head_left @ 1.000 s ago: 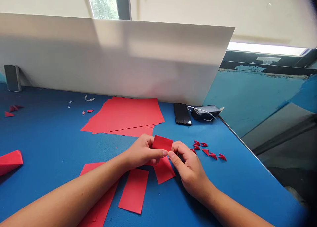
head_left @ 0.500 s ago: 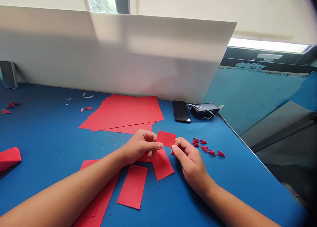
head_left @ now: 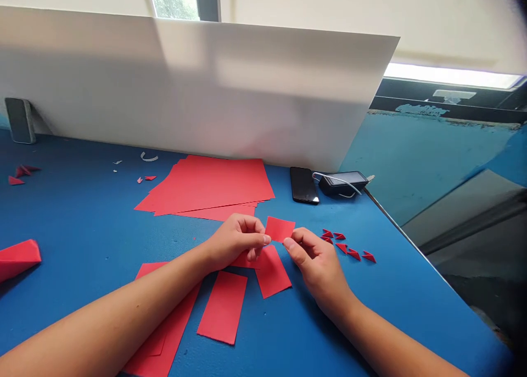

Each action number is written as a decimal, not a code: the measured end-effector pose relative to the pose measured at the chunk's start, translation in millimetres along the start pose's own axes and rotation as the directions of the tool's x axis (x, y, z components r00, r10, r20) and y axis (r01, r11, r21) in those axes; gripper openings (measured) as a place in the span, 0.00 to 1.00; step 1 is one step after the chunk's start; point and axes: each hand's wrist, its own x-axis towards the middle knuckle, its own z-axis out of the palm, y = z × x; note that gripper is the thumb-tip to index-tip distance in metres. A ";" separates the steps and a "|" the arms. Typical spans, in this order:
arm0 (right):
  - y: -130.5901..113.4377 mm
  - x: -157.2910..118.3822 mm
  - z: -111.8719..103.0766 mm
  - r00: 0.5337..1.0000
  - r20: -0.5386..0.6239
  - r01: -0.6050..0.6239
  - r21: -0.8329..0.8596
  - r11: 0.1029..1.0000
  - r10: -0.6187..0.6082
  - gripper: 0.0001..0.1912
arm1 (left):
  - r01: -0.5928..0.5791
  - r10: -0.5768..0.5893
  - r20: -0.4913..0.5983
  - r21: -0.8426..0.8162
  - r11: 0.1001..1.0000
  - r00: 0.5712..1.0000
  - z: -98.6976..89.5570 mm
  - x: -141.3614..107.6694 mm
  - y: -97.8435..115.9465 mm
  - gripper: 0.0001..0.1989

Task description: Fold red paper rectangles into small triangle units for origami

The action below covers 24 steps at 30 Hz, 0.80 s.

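Note:
Between my two hands a small red paper piece [head_left: 280, 229] is held up above the table. My left hand [head_left: 242, 237] pinches its left edge between thumb and fingers. At its lower right corner, the thumb and finger of my right hand [head_left: 310, 255] are closed on it. Under the hands lie red paper rectangles, one [head_left: 273, 273] just below the held piece and another [head_left: 223, 307] nearer to me. Larger red sheets [head_left: 181, 325] are partly covered by my left forearm. Several small folded red triangles [head_left: 353, 254] sit to the right of my right hand.
A stack of large red sheets [head_left: 214, 182] lies at the back by a white board [head_left: 255, 91]. Right of it are a black phone [head_left: 304, 185] and a dark device [head_left: 343, 183] with a white cable. Another phone [head_left: 20, 121] leans at far left; a folded red piece [head_left: 18, 260] lies left.
The view has shifted slightly. The held red paper looks a little narrower and tilted, and my right hand has come slightly closer to my left.

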 end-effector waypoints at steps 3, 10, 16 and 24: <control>-2.1 0.0 0.2 1.000 0.002 0.009 -0.024 1.000 -0.009 0.14 | -0.001 0.002 -0.001 0.027 1.000 1.000 1.1 -0.7 1.1 0.10; -4.0 -2.4 -2.5 1.000 0.011 -0.001 -0.033 0.999 0.001 0.17 | 0.010 -0.010 -0.005 0.054 0.998 1.000 3.3 -0.6 4.2 0.10; -3.1 -3.1 1.2 0.999 0.040 -0.007 -0.022 1.000 0.008 0.14 | 0.019 -0.021 0.012 0.157 0.987 1.000 6.8 -2.5 9.8 0.12; 3.1 -1.9 2.8 0.999 0.023 -0.024 -0.069 0.997 0.026 0.12 | 0.038 -0.040 0.016 0.125 0.991 0.999 5.8 -0.9 7.6 0.12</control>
